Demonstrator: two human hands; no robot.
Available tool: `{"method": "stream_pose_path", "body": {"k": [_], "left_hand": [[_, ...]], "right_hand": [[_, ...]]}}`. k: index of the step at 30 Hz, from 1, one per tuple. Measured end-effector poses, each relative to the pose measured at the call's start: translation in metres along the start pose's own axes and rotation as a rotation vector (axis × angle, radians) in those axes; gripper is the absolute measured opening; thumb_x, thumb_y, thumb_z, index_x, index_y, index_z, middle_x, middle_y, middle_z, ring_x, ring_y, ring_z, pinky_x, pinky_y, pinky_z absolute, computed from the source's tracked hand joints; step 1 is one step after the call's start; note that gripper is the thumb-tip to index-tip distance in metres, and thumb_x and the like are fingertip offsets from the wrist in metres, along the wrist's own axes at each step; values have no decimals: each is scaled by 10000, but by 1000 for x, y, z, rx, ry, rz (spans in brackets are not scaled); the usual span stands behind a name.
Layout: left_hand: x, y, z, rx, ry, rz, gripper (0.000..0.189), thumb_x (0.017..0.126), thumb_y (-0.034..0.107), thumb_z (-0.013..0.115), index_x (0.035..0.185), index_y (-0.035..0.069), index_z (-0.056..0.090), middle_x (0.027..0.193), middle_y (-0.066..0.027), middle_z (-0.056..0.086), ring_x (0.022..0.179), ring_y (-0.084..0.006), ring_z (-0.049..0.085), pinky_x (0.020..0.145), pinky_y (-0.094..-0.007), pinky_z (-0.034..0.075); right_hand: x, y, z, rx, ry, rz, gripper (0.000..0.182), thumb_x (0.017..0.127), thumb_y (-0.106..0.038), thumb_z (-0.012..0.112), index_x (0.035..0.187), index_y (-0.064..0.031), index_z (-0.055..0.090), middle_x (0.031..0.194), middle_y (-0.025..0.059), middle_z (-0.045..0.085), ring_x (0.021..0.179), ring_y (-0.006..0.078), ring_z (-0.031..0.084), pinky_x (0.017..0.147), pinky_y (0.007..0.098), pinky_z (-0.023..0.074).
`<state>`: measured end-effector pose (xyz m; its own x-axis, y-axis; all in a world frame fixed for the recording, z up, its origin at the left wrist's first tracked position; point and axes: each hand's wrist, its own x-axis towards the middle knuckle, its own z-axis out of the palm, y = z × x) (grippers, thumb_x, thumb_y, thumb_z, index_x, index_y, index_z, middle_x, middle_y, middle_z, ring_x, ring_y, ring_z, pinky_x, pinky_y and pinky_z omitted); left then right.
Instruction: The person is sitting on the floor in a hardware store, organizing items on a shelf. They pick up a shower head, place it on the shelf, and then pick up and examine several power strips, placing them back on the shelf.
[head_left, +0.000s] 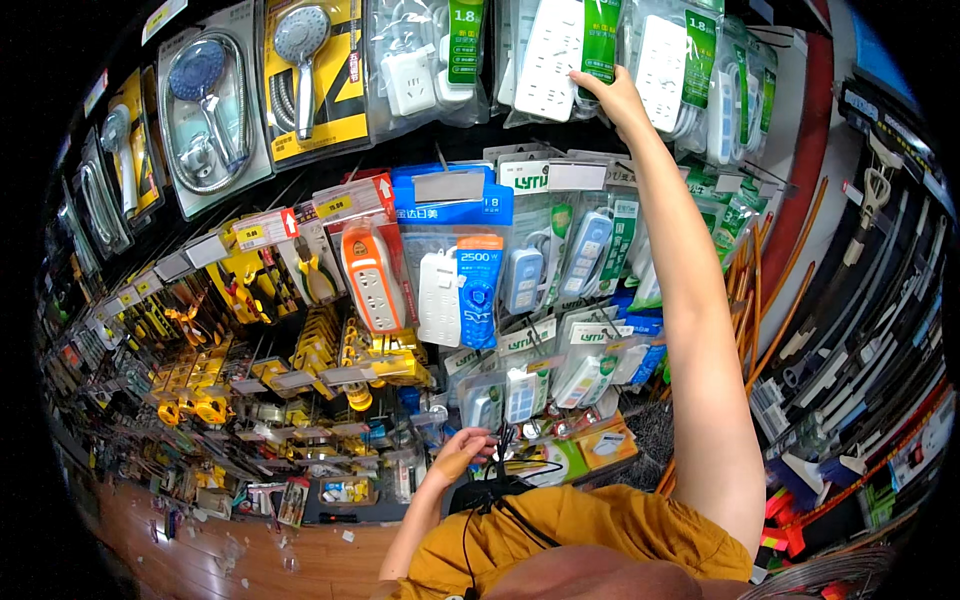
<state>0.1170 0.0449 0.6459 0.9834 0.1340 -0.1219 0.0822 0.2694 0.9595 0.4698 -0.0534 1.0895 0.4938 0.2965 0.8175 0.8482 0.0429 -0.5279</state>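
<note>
My right hand (611, 94) reaches up to a packaged white power strip (551, 60) on the top row; the thumb lies on its clear bag and the other fingers are partly hidden behind the edge. A second packaged white power strip (661, 71) hangs just right of that hand. Low in front of me, my left hand (465, 452) has curled fingers beside thin black cords (504, 442), and whether it holds them I cannot tell. Above it hangs a small packaged power strip (520, 396). An orange and white power strip (370, 281) hangs in the middle row.
Packaged shower heads (301, 71) hang at the upper left. Pliers (313, 270) and yellow tape measures (211, 405) fill hooks at the left. Orange-brown poles (750, 300) and a rack of long-handled tools (847, 352) stand at the right. Scraps lie on the wooden floor (247, 555).
</note>
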Motion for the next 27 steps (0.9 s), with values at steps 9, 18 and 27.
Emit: {"method": "stream_pose_path", "body": {"k": [9,18,27], "left_hand": [[8,1,12,8,-23,-15,363,868,293,458,1125,39,420,1079,-114,518,936,-190,532,771,-298,436],[8,-3,8,2,-60,-9,367,872,281,451,1138,33,407,1084,-119,513,941,-185,530,762,-293,435],[7,3,3,25,-71,-3,364,869,287,455,1136,42,414,1090,-115,506,947,-183,526,769,-293,435]], "right_hand": [[-22,-22,-25,639,-146,158,483,748,-361,599,1105,-58,477,990,49,552,889,140,527,711,300,441],[-27,-37,-50,1251,-432,247,507,830,-375,461,1150,14,408,924,117,501,816,218,508,719,334,466],[-21,-26,-50,1402,-637,203,621,844,-372,413,1220,96,255,925,115,469,783,188,498,732,306,463]]}}
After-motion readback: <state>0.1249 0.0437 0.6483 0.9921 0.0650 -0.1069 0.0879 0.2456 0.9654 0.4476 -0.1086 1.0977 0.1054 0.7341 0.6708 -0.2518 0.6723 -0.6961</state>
